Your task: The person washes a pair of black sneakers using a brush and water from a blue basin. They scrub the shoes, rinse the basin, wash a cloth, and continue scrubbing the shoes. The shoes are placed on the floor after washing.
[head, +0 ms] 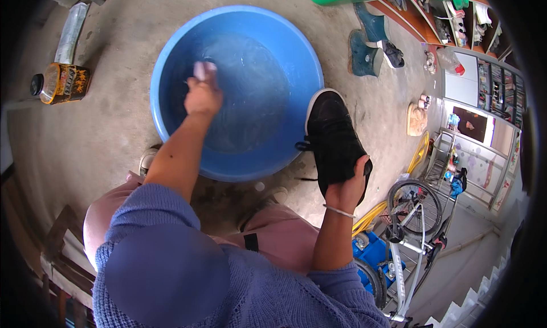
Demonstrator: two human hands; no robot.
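A large round blue plastic basin (295, 114) stands on the floor in front of me, with cloudy water (252, 93) in its bottom. My left hand (204, 95) reaches over its left part, gripping a small pale pinkish object (204, 70). Motion blur hides what kind of object that is. At the basin's right rim, a black lace-up shoe (335, 133) with a white sole edge is held by the heel in my right hand (348, 187). Its toe points away from me, and a lace hangs loose on its left side.
A yellow-and-black bottle (66, 83) with a dark cap lies at the left. Dark green boots (364, 52) and another black shoe (392, 54) are beyond the basin's right side. A bicycle (414, 225), yellow hose (372, 215) and shoe shelves (453, 20) occupy the right.
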